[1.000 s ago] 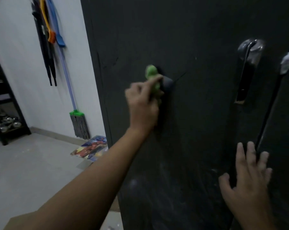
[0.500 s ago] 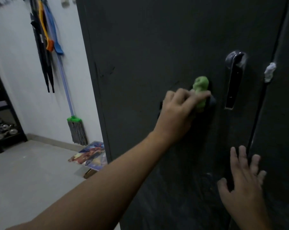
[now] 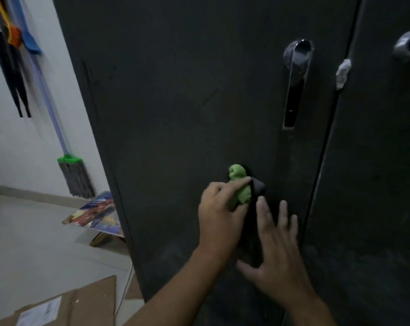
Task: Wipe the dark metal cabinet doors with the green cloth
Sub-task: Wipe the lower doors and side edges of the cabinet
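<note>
Green cloth [image 3: 240, 187] sits bunched in the left hand [image 3: 219, 218], grip closed around it with the forefinger laid over the top, pressed onto the left cabinet door [image 3: 187, 114] below the chrome handle [image 3: 295, 83], likely wadded so pressure lands on one small patch. Right hand [image 3: 275, 252] has its grip fully open, fingers spread, holding nothing, palm at the door just beside the cloth near the seam with the right cabinet door [image 3: 375, 184], probably bracing the panel against the push of wiping.
</note>
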Motion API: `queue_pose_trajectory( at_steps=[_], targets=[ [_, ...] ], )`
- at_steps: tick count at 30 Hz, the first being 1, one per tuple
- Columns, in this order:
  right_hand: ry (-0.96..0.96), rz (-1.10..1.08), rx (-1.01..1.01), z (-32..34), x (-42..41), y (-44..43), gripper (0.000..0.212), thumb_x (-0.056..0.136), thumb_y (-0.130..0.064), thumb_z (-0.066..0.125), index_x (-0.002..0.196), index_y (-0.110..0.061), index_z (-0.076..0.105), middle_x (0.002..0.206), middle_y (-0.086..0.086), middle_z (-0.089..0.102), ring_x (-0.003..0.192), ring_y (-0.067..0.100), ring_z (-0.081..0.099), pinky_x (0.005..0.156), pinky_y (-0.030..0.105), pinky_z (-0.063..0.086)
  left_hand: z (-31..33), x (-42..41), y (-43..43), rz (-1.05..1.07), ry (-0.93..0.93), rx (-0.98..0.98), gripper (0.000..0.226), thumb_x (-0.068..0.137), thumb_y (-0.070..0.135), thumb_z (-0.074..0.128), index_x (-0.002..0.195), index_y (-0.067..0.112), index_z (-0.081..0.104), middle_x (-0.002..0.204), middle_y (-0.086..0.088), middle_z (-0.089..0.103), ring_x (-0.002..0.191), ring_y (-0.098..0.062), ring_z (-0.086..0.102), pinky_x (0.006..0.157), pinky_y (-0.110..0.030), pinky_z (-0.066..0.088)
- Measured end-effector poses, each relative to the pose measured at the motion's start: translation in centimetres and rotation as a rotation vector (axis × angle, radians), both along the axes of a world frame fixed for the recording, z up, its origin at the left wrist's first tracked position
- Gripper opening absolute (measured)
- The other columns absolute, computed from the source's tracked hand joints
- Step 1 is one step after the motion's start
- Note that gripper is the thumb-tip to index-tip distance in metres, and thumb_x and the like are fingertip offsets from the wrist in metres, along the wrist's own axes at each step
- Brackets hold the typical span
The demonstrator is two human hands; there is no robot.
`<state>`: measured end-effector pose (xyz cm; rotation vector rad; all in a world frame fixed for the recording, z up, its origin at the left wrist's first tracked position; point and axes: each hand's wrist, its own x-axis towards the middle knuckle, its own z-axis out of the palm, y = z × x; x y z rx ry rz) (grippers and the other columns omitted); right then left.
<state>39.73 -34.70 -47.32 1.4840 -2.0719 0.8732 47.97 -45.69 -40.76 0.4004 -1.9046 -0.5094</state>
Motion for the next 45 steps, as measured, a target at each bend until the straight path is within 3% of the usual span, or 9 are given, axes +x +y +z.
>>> queue_pose_trajectory(
  at_steps=[5, 11, 14, 22, 27, 33, 36, 41, 45],
  targets=[
    [0.026, -0.109, -0.067, -2.0, -0.3, -0.6, 0.141, 0.049, -0.012, 0.083, 0.159, -0.02, -0.005, 0.167, 0.0, -0.006, 0.153, 0.035, -0.005, 0.119, 0.055, 0.003, -1.3, -0.5, 2.0, -0.156, -0.142, 0.076, 0.052, 0.088, 0.015, 0.069, 0.133, 0.038, 0.059, 0.095, 0.019, 0.048, 0.092, 0.011, 0.049, 0.077, -0.001, 0.036],
    [0.091, -0.275, -0.273, -2.6, -1.3, 0.0, 0.077, 0.079, -0.032, 0.062, 0.15, -0.033, 0.031, 0.157, -0.006, 0.035, 0.115, 0.034, 0.046, 0.096, 0.053, 0.041, -3.6, 2.4, 1.4, -0.471, -0.462, 0.124, 0.072, 0.089, 0.011, 0.058, 0.151, 0.037, 0.032, 0.138, 0.023, 0.051, 0.128, 0.006, 0.046, 0.119, -0.036, 0.026],
    [0.131, -0.189, -0.215, -4.6, -2.5, 0.3, 0.057, 0.084, -0.025, 0.054, 0.14, -0.032, 0.048, 0.151, -0.01, 0.044, 0.099, 0.03, 0.052, 0.09, 0.036, 0.041, -4.6, 4.0, -0.5, -0.405, -0.551, 0.078, 0.063, 0.091, 0.016, 0.054, 0.143, 0.047, 0.037, 0.133, 0.028, 0.056, 0.126, 0.013, 0.044, 0.121, -0.055, -0.005],
    [0.008, -0.116, -0.14, -7.3, -4.1, 2.5, 0.058, 0.08, -0.016, 0.052, 0.137, -0.029, 0.054, 0.146, -0.013, 0.047, 0.104, 0.025, 0.05, 0.103, 0.012, 0.023, -4.3, 8.2, -6.0, 0.145, -0.375, -0.092, 0.081, 0.08, 0.01, 0.058, 0.152, 0.028, 0.026, 0.116, 0.016, 0.068, 0.115, 0.009, 0.047, 0.114, -0.067, -0.011],
    [0.033, -0.128, -0.39, -3.1, -1.5, -1.7, 0.059, 0.073, -0.009, 0.055, 0.131, -0.009, 0.062, 0.14, 0.003, 0.054, 0.126, 0.003, 0.037, 0.099, 0.027, 0.031, -4.6, 9.6, -8.3, 0.308, -0.211, 0.017, 0.08, 0.086, 0.011, 0.051, 0.155, 0.018, 0.012, 0.113, 0.009, 0.07, 0.133, -0.008, 0.045, 0.114, -0.062, -0.016],
    [0.246, 0.075, 0.191, -10.6, -0.5, -4.2, 0.06, 0.089, -0.007, 0.045, 0.145, -0.028, 0.046, 0.151, -0.011, 0.045, 0.111, 0.025, 0.062, 0.101, 0.035, 0.04, -5.6, 11.2, -9.9, 0.383, -0.132, 0.107, 0.077, 0.088, 0.018, 0.054, 0.151, 0.018, 0.011, 0.133, 0.0, 0.059, 0.132, -0.023, 0.048, 0.111, -0.065, -0.014],
    [0.291, 0.091, 0.097, -9.8, -1.7, -2.7, 0.056, 0.09, -0.004, 0.051, 0.143, -0.022, 0.046, 0.147, -0.005, 0.052, 0.11, 0.022, 0.064, 0.097, 0.033, 0.041, -8.3, 11.6, -11.6, 0.326, -0.248, 0.149, 0.076, 0.088, 0.035, 0.05, 0.153, 0.019, 0.014, 0.156, -0.013, 0.024, 0.142, -0.029, 0.028, 0.117, -0.063, 0.002],
    [0.232, -0.06, -0.315, -3.7, 0.5, -5.0, 0.047, 0.081, -0.002, 0.05, 0.126, -0.002, 0.066, 0.136, 0.011, 0.059, 0.124, 0.002, 0.034, 0.091, 0.03, 0.037, -11.4, 11.9, -12.8, 0.169, -0.268, 0.26, 0.073, 0.098, 0.033, 0.053, 0.156, 0.028, 0.009, 0.162, -0.002, -0.005, 0.147, -0.012, -0.001, 0.117, -0.041, 0.01],
    [0.415, 0.035, -0.112, -5.8, 2.2, -9.8, 0.04, 0.103, -0.008, 0.041, 0.139, -0.017, 0.057, 0.145, 0.002, 0.054, 0.112, 0.024, 0.061, 0.094, 0.036, 0.042, -12.8, 12.6, -14.0, 0.154, -0.294, 0.217, 0.08, 0.096, 0.02, 0.058, 0.156, 0.035, 0.008, 0.162, 0.011, -0.008, 0.141, 0.007, -0.011, 0.116, -0.037, 0.008]
  ],
)
